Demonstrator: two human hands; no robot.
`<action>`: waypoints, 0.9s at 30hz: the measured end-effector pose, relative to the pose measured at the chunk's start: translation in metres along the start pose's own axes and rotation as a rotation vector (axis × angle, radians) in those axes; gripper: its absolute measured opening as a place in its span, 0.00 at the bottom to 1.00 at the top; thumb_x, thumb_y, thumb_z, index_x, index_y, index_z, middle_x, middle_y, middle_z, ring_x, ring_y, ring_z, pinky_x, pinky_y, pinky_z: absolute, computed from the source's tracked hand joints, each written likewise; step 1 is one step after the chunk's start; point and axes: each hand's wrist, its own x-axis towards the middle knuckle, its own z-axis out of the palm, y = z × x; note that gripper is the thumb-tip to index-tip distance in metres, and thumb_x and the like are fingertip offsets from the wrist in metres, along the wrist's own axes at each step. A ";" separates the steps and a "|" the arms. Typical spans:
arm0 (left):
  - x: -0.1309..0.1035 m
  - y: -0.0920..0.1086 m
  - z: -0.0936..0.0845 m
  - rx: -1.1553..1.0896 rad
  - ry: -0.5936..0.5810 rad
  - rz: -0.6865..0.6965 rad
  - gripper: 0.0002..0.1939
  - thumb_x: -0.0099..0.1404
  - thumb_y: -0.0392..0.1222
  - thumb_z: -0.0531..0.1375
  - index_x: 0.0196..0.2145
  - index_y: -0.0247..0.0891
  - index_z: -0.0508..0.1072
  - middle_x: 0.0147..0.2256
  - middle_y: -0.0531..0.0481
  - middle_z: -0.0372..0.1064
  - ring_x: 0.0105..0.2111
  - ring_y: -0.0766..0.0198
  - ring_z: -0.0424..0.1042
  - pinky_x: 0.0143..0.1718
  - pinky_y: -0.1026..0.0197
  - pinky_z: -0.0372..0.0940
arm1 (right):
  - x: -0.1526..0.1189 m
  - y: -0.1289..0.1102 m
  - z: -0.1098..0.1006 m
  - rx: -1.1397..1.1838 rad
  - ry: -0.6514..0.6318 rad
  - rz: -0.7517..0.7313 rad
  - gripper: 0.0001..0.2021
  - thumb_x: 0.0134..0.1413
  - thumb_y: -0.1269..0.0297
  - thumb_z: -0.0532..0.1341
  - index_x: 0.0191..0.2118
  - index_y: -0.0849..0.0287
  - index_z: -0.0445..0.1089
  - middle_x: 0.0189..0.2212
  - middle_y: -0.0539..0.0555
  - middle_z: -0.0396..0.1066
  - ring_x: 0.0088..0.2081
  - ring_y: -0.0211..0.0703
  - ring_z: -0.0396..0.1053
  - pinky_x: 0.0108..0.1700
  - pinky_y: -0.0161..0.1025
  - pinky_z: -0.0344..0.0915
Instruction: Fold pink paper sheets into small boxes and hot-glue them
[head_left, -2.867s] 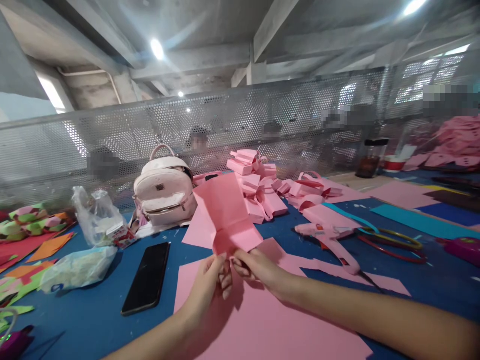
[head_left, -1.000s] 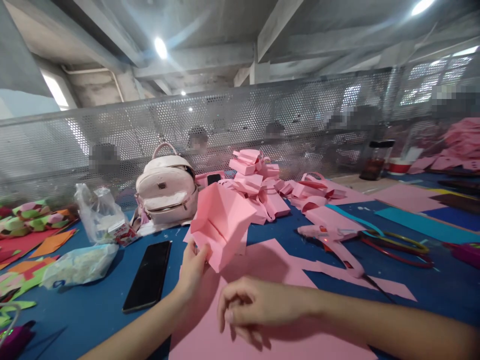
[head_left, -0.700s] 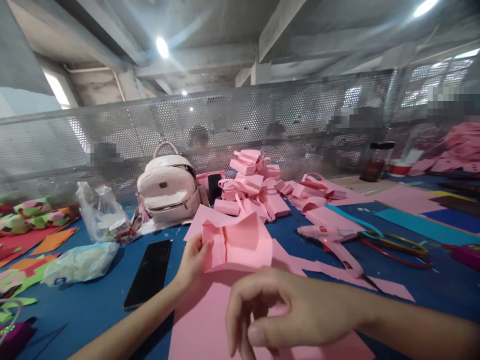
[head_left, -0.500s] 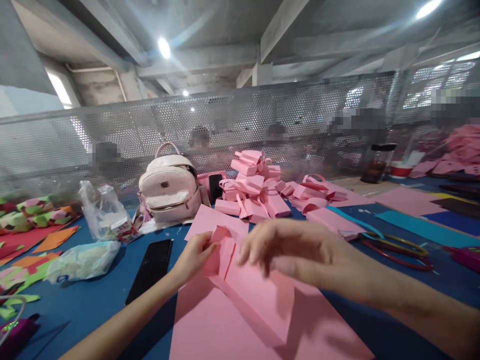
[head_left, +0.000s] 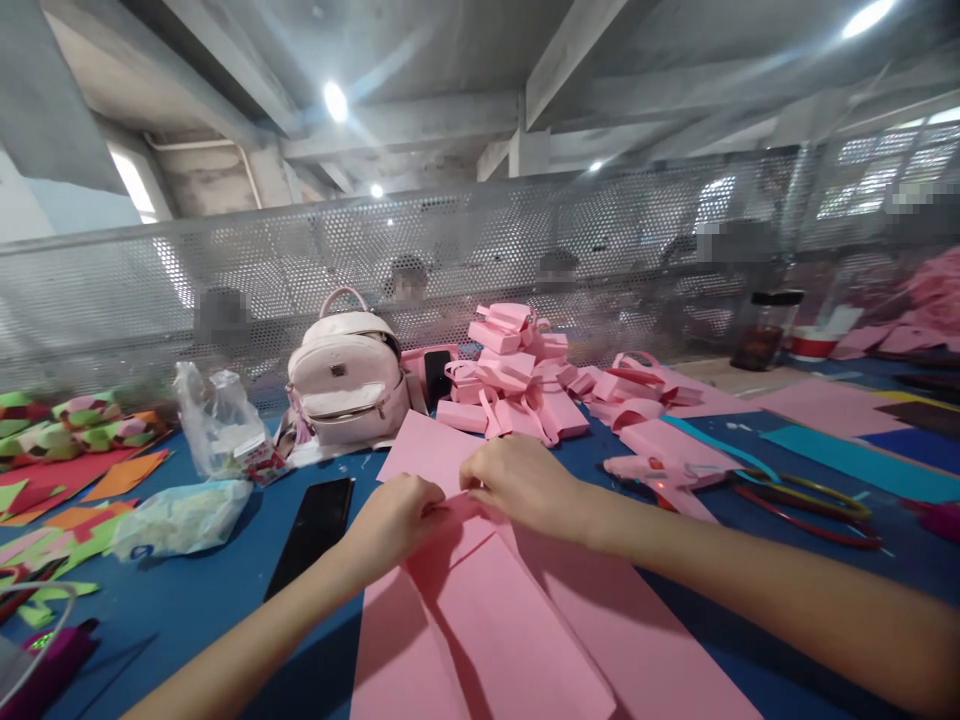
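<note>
A folded pink paper piece (head_left: pixel 510 620) lies over larger pink sheets at the front middle of the blue table. My left hand (head_left: pixel 401 515) is closed on the left side of its far end. Across from it, my right hand (head_left: pixel 517 485) pinches the right side of the same end. Both hands are close together, with fingertips partly hidden. A pink glue gun (head_left: pixel 652 470) lies to the right of my right hand, beside a blue strip (head_left: pixel 720 447).
Behind the hands stand a pale backpack (head_left: pixel 349 380) and a pile of folded pink paper pieces (head_left: pixel 517 370). A black phone (head_left: pixel 311 530) and a plastic bag (head_left: pixel 184 520) lie left. A dark jar (head_left: pixel 765 330) stands back right. People show behind a perforated screen (head_left: pixel 480 240).
My right hand has moved left and closed on the pink paper's far end. The paper lies lower and straighter. The pink glue gun, hidden before, now shows. The view has shifted slightly.
</note>
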 end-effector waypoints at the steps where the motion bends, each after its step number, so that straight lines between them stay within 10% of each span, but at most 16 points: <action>1: 0.000 0.001 0.000 0.010 -0.001 -0.006 0.20 0.58 0.31 0.58 0.18 0.39 0.48 0.18 0.60 0.39 0.23 0.68 0.39 0.27 0.56 0.36 | 0.001 0.001 0.003 -0.004 0.007 0.004 0.10 0.56 0.74 0.62 0.35 0.57 0.82 0.34 0.57 0.82 0.39 0.51 0.77 0.33 0.38 0.58; 27: -0.002 0.003 0.007 0.055 -0.092 0.028 0.14 0.55 0.25 0.54 0.17 0.38 0.63 0.17 0.56 0.53 0.21 0.66 0.48 0.25 0.60 0.41 | -0.004 0.025 0.025 0.178 -0.054 -0.055 0.07 0.55 0.71 0.65 0.36 0.56 0.81 0.34 0.51 0.81 0.37 0.43 0.75 0.33 0.35 0.55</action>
